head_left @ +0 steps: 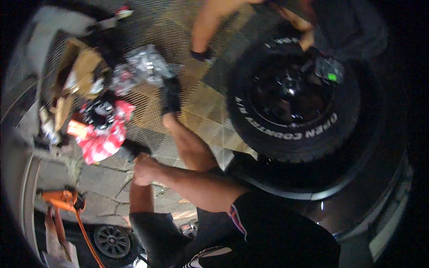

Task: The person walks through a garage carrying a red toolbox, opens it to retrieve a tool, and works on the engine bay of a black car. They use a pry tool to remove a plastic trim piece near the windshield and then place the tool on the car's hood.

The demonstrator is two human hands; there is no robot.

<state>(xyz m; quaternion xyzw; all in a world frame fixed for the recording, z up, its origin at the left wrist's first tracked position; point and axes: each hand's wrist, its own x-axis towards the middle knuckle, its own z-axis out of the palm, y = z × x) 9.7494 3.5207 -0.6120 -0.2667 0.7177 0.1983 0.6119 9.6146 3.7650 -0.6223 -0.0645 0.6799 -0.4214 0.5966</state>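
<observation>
My left arm reaches leftward from a black sleeve. My left hand (145, 171) rests against my lower leg, just above the dark shoe (132, 149); its fingers are blurred. My right hand is out of sight. In front of me to the right, a large black off-road tyre (292, 136) with white raised lettering surrounds a glossy black wheel (286, 91). Across the tyre, another person's hand (306, 41) is close to its far edge. A greyish, plastic-looking item (330, 69) with a green label lies over the wheel's right side.
At left are an open cardboard box (85, 67), crumpled clear plastic (149, 62), a red-and-white bag (100, 143) and a black rounded part (99, 111). An orange floor jack (62, 199) lies lower left, near another wheel (111, 241). A dark curved car panel (308, 195) borders the tyre.
</observation>
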